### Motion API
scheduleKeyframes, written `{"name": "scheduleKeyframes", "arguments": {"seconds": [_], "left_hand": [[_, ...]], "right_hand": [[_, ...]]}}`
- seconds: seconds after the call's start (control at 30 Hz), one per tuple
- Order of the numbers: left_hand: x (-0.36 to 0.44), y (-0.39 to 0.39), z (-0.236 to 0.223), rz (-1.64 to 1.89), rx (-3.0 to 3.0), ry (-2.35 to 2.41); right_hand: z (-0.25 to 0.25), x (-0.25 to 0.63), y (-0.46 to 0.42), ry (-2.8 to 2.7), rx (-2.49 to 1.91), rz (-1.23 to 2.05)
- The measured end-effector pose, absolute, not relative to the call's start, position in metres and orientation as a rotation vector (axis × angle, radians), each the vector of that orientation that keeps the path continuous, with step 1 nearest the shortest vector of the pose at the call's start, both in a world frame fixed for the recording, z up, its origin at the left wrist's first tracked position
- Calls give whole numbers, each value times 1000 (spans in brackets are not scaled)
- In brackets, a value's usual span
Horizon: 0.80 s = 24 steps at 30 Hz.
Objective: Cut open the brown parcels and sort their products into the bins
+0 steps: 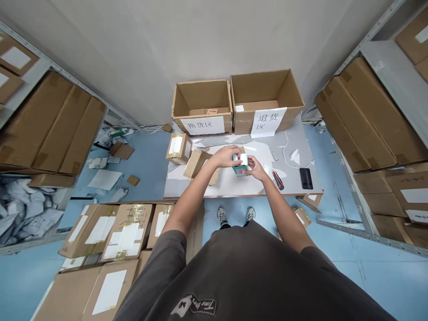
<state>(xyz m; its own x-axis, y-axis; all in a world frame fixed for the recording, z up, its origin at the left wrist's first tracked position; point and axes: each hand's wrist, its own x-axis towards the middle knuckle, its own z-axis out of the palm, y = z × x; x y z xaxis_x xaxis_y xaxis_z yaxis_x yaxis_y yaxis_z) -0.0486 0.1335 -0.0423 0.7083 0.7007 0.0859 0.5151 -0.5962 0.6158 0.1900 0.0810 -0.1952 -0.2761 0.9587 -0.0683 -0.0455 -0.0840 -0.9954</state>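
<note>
Between my hands, over the middle of the table, is a small green and white box with a pinkish patch on its near side. My left hand grips it from the left, fingers bent over its white top. My right hand holds the right side, thumb and fingers against it. A bit of brown cardboard shows at the box's far edge; what it belongs to is unclear. Left of my left hand lies an opened brown carton. A red and black utility knife rests to the right of my right hand.
Two large open cartons with paper signs, a left one and a right one, stand at the table's back. A taped carton sits at the left, a black phone at the right. Stacked boxes and loaded shelves flank the table.
</note>
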Motion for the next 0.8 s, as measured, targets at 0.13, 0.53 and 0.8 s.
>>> {"name": "scheduleKeyframes", "arguments": {"seconds": [0.13,0.53,0.8], "left_hand": [[-61,136,-50,447,2202,980],[-60,128,-117,461,2110,942],[-50,110,-175,670,1861,1185]], "right_hand": [[-202,189,82,-1325,-1059,1516],[-220,188,90,-1314,-1057,1560],[-249,186,100,-1423,-1155,1575]]}}
